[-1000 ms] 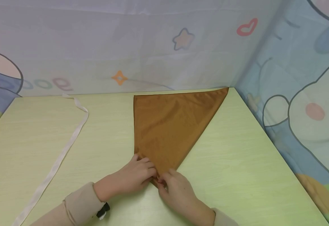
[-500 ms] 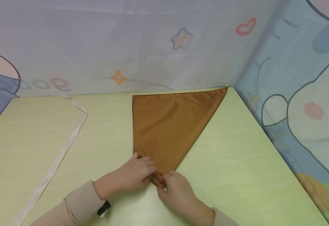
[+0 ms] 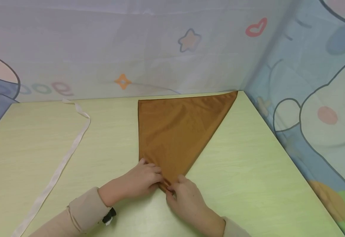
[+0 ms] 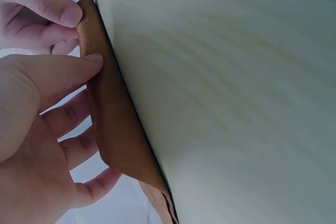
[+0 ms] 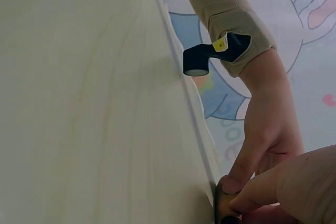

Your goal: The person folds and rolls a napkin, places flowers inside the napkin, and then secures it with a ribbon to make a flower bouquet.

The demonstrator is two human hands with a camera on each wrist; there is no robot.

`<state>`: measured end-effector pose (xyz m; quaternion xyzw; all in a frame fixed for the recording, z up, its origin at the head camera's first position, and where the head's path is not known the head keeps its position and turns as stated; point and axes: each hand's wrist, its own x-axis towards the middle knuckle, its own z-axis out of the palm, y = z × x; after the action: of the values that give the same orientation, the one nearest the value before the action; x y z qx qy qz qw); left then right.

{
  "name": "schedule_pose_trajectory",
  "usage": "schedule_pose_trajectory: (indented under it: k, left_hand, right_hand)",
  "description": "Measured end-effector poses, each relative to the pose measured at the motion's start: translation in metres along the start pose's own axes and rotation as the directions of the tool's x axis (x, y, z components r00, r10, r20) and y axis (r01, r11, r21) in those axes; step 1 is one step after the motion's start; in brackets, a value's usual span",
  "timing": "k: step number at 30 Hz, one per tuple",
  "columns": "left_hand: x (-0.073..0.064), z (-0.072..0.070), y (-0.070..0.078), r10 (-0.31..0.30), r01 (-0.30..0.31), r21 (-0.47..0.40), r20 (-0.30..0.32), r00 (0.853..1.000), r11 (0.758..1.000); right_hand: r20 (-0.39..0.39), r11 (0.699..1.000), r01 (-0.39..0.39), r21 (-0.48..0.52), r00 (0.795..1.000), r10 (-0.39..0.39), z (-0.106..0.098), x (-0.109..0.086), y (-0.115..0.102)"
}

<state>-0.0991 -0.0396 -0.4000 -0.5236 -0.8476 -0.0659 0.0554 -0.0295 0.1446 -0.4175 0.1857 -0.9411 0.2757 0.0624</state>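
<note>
A brown cloth (image 3: 175,131) lies on the table, with straight edges and a pointed far right corner. Its near end is turned up in a narrow fold, seen close in the left wrist view as a brown band (image 4: 118,124). My left hand (image 3: 139,181) pinches this fold, thumb on the near side and fingers spread along the other. Just to its right, my right hand (image 3: 188,200) pinches the fold's right end between thumb and fingers. In the right wrist view both hands meet at the cloth (image 5: 224,203); most of the cloth is out of that view.
A white ribbon (image 3: 71,151) runs along the left part of the pale table (image 3: 249,171). A printed fabric wall (image 3: 101,42) stands behind the table, another (image 3: 317,138) along its right side. A black wrist camera (image 3: 109,215) sits at my left cuff.
My right fingers have shifted slightly at the fold's end, and less of the cloth's near tip shows between the hands. My left hand stays almost still. The head view has drifted a little.
</note>
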Motion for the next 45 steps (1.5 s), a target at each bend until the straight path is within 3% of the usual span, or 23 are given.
schedule_pose_trajectory:
  k: [12, 16, 22, 27, 35, 45]
  left_hand:
    - [0.003, -0.002, -0.001, -0.001, 0.000, -0.035, -0.011, 1.000, 0.999]
    - [0.004, -0.001, -0.003, 0.024, -0.025, -0.022, -0.044, 0.999, 0.999]
    - [0.007, -0.003, -0.002, -0.002, 0.000, -0.070, -0.031, 1.000, 0.998]
    - [0.007, -0.003, -0.002, -0.020, 0.020, -0.056, -0.006, 1.000, 0.998]
    - [0.006, 0.001, -0.003, 0.023, -0.018, 0.077, -0.068, 0.997, 0.997]
    - [0.007, 0.004, -0.002, 0.040, -0.033, 0.081, -0.074, 0.996, 0.996]
  right_hand:
    - [0.048, 0.996, -0.030, 0.081, 0.999, 0.026, -0.005, 0.004, 0.003]
    - [0.065, 0.993, -0.056, 0.108, 0.997, 0.049, -0.006, 0.006, 0.005]
    - [0.051, 0.992, -0.023, 0.123, 0.999, 0.017, -0.007, 0.006, 0.006]
    - [0.036, 0.996, -0.024, 0.082, 0.999, 0.021, -0.008, 0.006, 0.006]
    - [-0.008, 1.000, -0.001, -0.009, 1.000, 0.001, -0.006, 0.005, 0.011]
    - [-0.050, 0.998, 0.035, -0.061, 0.998, -0.038, -0.008, 0.005, 0.009]
